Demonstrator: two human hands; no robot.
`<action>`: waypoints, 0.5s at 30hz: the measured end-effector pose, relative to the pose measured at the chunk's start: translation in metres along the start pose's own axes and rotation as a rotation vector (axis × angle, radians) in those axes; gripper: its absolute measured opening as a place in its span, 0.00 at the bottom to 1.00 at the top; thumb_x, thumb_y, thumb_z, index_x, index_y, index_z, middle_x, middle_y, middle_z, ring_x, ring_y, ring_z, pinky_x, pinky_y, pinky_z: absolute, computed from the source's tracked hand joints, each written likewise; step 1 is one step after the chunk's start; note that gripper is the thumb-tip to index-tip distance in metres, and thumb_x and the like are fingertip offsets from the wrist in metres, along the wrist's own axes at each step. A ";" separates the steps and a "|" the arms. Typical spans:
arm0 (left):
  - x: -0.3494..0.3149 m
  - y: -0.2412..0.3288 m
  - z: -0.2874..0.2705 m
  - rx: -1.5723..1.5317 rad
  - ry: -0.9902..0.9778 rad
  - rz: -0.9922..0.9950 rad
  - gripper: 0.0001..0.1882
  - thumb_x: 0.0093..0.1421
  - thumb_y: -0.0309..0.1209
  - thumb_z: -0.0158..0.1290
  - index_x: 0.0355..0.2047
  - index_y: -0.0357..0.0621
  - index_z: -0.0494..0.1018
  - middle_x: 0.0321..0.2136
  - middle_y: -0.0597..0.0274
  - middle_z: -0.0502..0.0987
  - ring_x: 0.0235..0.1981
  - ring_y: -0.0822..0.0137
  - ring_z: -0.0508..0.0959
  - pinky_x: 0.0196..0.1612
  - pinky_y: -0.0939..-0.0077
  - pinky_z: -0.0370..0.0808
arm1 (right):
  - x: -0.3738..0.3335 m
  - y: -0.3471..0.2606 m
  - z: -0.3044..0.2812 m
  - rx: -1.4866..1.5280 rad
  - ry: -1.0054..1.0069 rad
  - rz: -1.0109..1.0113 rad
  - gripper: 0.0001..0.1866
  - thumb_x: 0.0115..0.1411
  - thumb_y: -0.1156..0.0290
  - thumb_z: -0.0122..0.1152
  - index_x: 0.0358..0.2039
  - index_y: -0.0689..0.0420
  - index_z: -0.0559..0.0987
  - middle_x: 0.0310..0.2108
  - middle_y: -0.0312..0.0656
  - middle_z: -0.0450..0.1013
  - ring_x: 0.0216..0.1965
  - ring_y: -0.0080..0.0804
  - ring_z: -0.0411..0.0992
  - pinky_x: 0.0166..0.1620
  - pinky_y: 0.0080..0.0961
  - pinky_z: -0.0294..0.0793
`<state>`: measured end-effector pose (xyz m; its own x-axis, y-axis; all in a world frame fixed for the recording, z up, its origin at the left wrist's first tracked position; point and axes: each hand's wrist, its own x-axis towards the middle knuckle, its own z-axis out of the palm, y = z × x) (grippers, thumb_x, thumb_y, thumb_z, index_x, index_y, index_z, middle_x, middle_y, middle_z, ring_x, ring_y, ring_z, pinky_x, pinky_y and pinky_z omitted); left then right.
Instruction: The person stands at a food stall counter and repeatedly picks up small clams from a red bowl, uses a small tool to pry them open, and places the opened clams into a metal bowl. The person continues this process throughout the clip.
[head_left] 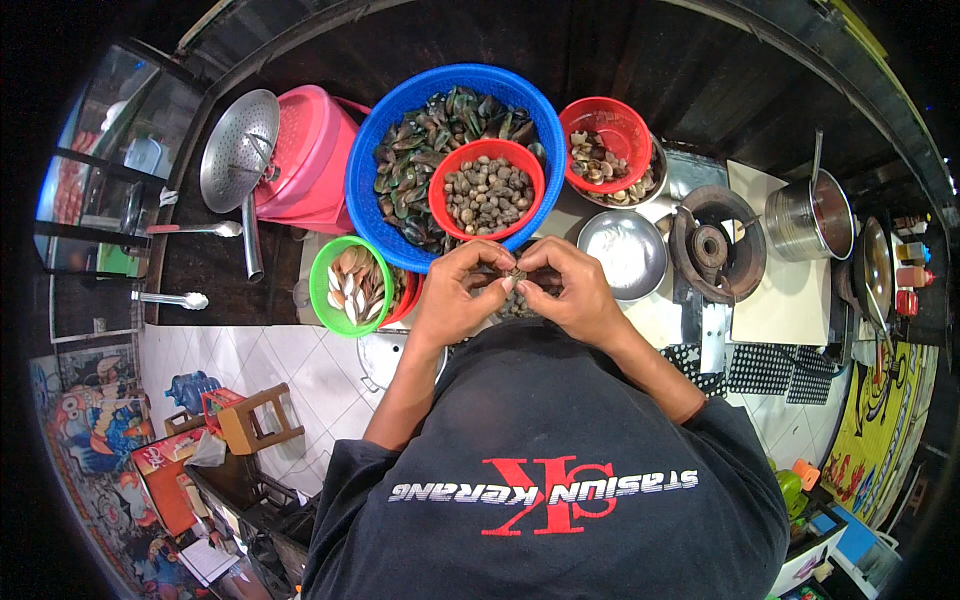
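My left hand and my right hand meet in front of my chest, fingertips pinched together. Between them is a small brown cockle, mostly covered by the fingers. More small brown shells show in the gap below the hands; what holds them is hidden. Just beyond, a large blue basket carries dark green mussels. Inside it sits a red basket of ridged cockles. To the left of my left hand, a green basket of pale, elongated shells partly covers another red basket.
At the far right is a red basket with clams over a metal bowl. A shallow metal bowl, a burner and a steel pot stand right. Left are pink tubs, a perforated ladle and two tongs.
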<state>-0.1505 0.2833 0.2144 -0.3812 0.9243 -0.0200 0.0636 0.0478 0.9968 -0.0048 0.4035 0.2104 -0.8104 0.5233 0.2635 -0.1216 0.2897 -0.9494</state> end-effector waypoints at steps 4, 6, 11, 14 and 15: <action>0.001 -0.002 0.002 0.003 0.038 0.038 0.10 0.49 0.18 0.55 0.34 0.34 0.73 0.37 0.59 0.76 0.40 0.71 0.77 0.42 0.75 0.78 | -0.001 -0.002 0.000 -0.076 -0.002 -0.059 0.09 0.50 0.76 0.63 0.32 0.63 0.73 0.30 0.45 0.70 0.31 0.37 0.72 0.35 0.29 0.72; 0.000 -0.003 0.002 0.023 0.026 0.041 0.10 0.49 0.17 0.54 0.34 0.34 0.72 0.38 0.58 0.75 0.42 0.70 0.76 0.43 0.75 0.77 | -0.001 -0.001 0.001 -0.068 -0.003 -0.051 0.09 0.50 0.76 0.63 0.31 0.63 0.73 0.29 0.45 0.70 0.31 0.38 0.72 0.35 0.30 0.72; -0.001 0.001 0.003 0.076 0.008 0.039 0.10 0.49 0.14 0.52 0.34 0.33 0.72 0.40 0.56 0.74 0.44 0.69 0.74 0.45 0.74 0.76 | -0.002 0.003 0.001 -0.040 -0.003 -0.041 0.09 0.50 0.77 0.62 0.31 0.64 0.73 0.29 0.45 0.70 0.30 0.36 0.72 0.34 0.29 0.72; -0.001 0.003 0.005 0.081 0.037 0.051 0.10 0.49 0.13 0.49 0.33 0.33 0.72 0.39 0.55 0.75 0.42 0.69 0.75 0.44 0.76 0.76 | -0.002 0.001 0.001 -0.021 -0.005 -0.014 0.09 0.50 0.77 0.62 0.31 0.64 0.73 0.28 0.44 0.70 0.29 0.34 0.72 0.34 0.28 0.72; -0.001 -0.003 0.003 0.118 0.042 0.081 0.11 0.49 0.12 0.48 0.33 0.32 0.72 0.38 0.54 0.75 0.42 0.69 0.75 0.43 0.76 0.76 | -0.002 0.000 0.001 -0.009 -0.007 -0.001 0.09 0.50 0.77 0.62 0.31 0.63 0.73 0.28 0.44 0.70 0.29 0.33 0.72 0.33 0.28 0.72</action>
<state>-0.1477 0.2836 0.2114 -0.4087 0.9103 0.0662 0.2025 0.0197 0.9791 -0.0036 0.4017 0.2095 -0.8145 0.5172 0.2628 -0.1171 0.2971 -0.9476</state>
